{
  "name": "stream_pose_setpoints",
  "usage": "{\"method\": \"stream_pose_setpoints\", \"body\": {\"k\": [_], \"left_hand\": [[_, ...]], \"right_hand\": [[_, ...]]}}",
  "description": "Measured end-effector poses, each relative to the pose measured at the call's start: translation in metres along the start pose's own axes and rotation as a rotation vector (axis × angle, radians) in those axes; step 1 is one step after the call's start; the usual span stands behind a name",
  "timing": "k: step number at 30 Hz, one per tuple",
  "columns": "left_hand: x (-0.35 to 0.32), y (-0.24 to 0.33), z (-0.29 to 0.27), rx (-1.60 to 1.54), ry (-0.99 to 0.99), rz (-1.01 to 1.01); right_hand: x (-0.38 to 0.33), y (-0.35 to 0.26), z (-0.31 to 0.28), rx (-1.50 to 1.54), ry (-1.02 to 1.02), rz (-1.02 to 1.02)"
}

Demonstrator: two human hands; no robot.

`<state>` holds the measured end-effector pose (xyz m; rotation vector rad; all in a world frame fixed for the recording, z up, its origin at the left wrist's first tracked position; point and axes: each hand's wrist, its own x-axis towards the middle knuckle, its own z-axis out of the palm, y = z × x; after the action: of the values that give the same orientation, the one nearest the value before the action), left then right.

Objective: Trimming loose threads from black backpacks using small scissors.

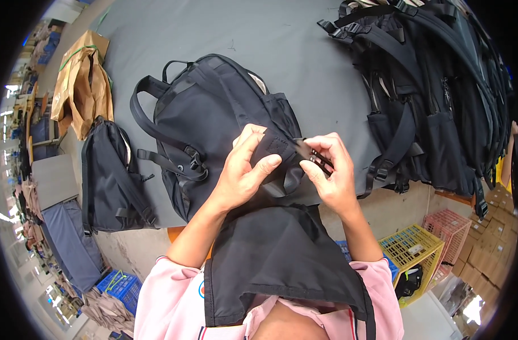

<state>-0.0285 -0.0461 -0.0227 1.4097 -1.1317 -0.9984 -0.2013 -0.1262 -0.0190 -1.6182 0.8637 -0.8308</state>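
A black backpack [199, 122] lies on the grey table in front of me, its shoulder straps facing up. My left hand [241, 170] holds one black shoulder strap [277, 145] near its stitched end, with the thumb and fingers closed about its edge. In my right hand [333, 170] is a pair of small dark thread snips [311, 154], their blades pointing left at the strap's edge. The blade tips are blurred, and whether they touch the strap I cannot tell. The backpack's other strap [144, 113] loops out on its left side.
Several black backpacks [423, 96] are piled on the right of the grey table [321, 68]. At the left edge stand a smaller black bag [106, 181] and a brown paper bag [84, 85]. Yellow [412, 249] and pink crates [448, 229] stand below right, a blue crate [120, 288] below left.
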Motion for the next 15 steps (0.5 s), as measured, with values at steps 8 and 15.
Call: {"method": "stream_pose_setpoints", "body": {"k": [8, 15], "left_hand": [[-0.002, -0.004, -0.003, 0.065, -0.034, 0.029], [-0.001, -0.005, -0.003, 0.04, -0.046, 0.013]], "right_hand": [[0.015, -0.008, -0.005, -0.201, -0.129, -0.203], [0.009, -0.006, -0.002, -0.224, -0.043, -0.206]]}}
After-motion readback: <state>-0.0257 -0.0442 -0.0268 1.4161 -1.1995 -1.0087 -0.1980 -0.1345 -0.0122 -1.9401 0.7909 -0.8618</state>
